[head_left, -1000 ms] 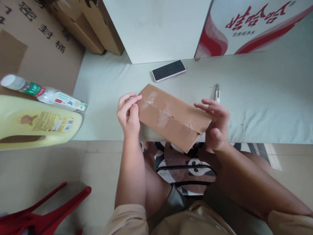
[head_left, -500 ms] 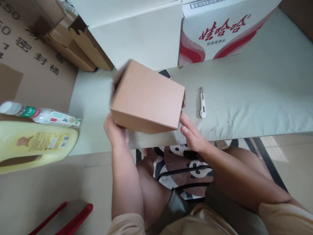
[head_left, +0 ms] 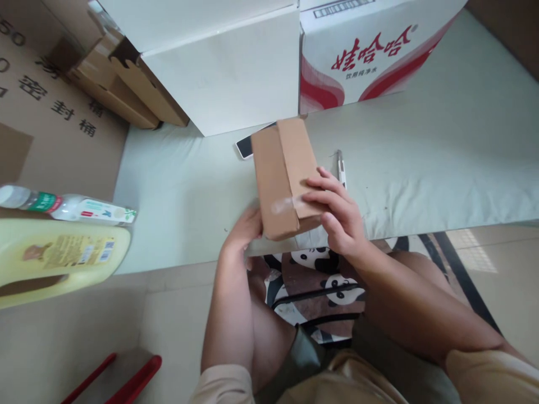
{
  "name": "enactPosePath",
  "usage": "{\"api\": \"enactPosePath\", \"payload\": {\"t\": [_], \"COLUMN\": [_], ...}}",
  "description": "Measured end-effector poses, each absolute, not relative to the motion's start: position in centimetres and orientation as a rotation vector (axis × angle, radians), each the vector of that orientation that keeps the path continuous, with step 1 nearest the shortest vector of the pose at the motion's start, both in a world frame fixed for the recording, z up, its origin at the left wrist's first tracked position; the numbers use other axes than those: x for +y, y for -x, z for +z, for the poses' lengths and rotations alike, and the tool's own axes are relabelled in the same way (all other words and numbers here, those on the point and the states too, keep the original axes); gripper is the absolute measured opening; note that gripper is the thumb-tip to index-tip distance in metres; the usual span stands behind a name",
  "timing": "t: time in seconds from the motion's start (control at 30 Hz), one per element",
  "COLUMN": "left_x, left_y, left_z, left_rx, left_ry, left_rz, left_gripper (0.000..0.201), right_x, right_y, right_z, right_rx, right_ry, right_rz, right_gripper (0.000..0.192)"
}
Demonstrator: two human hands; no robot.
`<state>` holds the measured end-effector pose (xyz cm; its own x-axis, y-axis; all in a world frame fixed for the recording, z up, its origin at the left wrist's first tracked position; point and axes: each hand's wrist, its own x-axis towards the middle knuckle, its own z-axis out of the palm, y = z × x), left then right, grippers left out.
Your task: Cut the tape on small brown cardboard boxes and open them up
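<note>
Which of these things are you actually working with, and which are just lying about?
In hand:
small cardboard box, held by left hand and right hand

Lying about:
phone
utility knife
water bottle
yellow jug
red-and-white carton

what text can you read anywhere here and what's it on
"娃哈哈" in big red characters, upside down, on the red and white carton.
"饮用纯净水" in small print under it, only just legible.
"密封桶" in black on the brown cardboard sheet, beside part of a number, "0".
Barcode on the carton's top edge: too small.
Labels on the clear bottle and yellow jug: too small.
Small brown box in both hands: no print.
</note>
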<state>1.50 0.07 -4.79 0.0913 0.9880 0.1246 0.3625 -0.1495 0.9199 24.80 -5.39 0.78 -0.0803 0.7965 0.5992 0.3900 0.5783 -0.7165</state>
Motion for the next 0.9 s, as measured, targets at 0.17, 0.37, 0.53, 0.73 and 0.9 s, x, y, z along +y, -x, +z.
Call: {"api": "enactPosePath", "payload": {"t": [0.17, 0.37, 0.53, 0.73, 0.9], "left_x": [0.2, 0.0, -0.3, -0.1, -0.2], "left_y": [-2.9, -5.0, -6.2, -6.2, -6.3], "left_z": [-3.4, -1.5, -2.1, -2.5, -2.6], "left_rx": [1.432, 1.027, 1.143, 1.157, 1.107], "left_ry": [-1.537, -2.104, -2.100, -2.097, -2.072], "left_rz": [1.305, 1.557, 1.518, 1.550, 1.591], "left_gripper": [0.047, 0.040, 0.050, 0.050, 0.047], "right_x": [-4.5, -4.5, -3.2, -1.0, -1.0], "right_y": [-25.2, -25.6, -28.0, -31.0, -31.2], "right_z": [0.4, 0.0, -0.6, -2.7, -3.3], "right_rx": [-1.742, -1.736, -1.518, -1.700, -1.811], "right_ry": [0.957, 0.881, 1.306, 2.073, 2.186], "right_rz": [0.512, 0.522, 0.326, 0.292, 0.329], "right_gripper": [0.027, 0.027, 0.030, 0.055, 0.067]}}
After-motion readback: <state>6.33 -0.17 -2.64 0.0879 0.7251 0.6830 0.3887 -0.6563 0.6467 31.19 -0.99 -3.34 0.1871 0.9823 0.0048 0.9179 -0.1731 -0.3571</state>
